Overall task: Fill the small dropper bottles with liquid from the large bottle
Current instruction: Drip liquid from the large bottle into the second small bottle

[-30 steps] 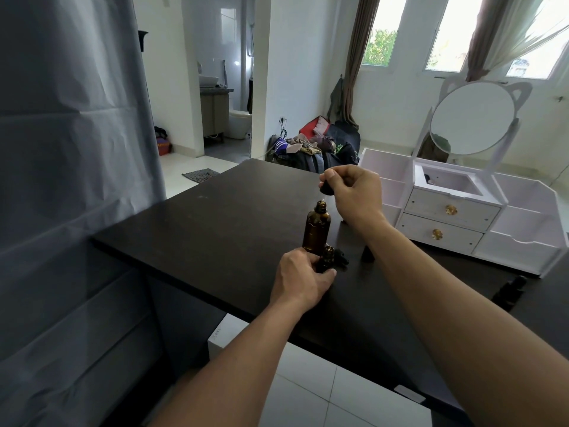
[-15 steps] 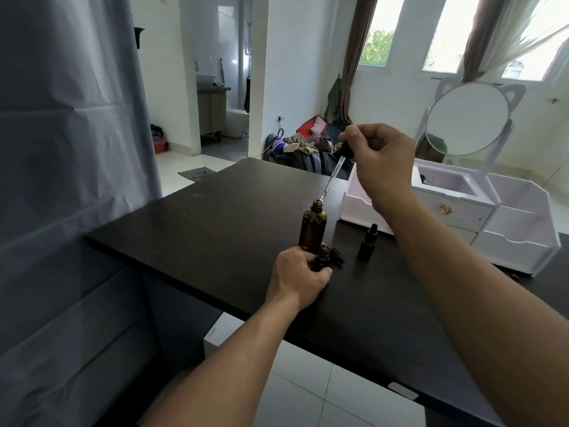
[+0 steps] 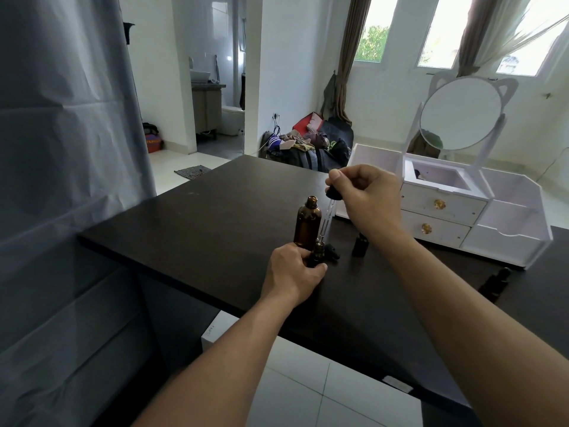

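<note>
The left hand (image 3: 292,272) is grasping a small dropper bottle (image 3: 317,255) standing on the dark table (image 3: 215,217) toward its near edge, just in front of the uncapped large amber bottle (image 3: 308,224). The right hand (image 3: 366,192) is pinching the black bulb of a glass dropper (image 3: 328,217), its tip reaching down at the small bottle's mouth. A second capped small bottle (image 3: 360,246) is standing nearby, beside the white drawer organiser (image 3: 446,211) at the far right edge.

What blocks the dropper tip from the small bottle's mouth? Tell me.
Nothing visible. The dropper, pinched by the right hand, points straight down at the small bottle held by the left hand.
</note>
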Demonstrator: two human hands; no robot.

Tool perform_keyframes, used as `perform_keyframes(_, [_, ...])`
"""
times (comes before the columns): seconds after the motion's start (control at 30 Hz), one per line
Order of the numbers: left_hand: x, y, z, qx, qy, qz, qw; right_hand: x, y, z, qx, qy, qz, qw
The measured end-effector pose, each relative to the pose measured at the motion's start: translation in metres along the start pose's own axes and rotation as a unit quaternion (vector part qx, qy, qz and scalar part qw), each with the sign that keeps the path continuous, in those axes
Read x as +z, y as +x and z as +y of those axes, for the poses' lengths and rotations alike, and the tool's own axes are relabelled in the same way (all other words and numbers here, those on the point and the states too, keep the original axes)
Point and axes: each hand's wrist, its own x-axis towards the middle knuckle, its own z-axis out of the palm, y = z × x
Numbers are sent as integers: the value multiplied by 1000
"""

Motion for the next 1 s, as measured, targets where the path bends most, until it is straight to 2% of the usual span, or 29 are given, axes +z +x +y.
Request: perform_keyframes(1.0, [-1,0,-1,7,-4,-4,1000,-2,4,-4,9,20,-24,999])
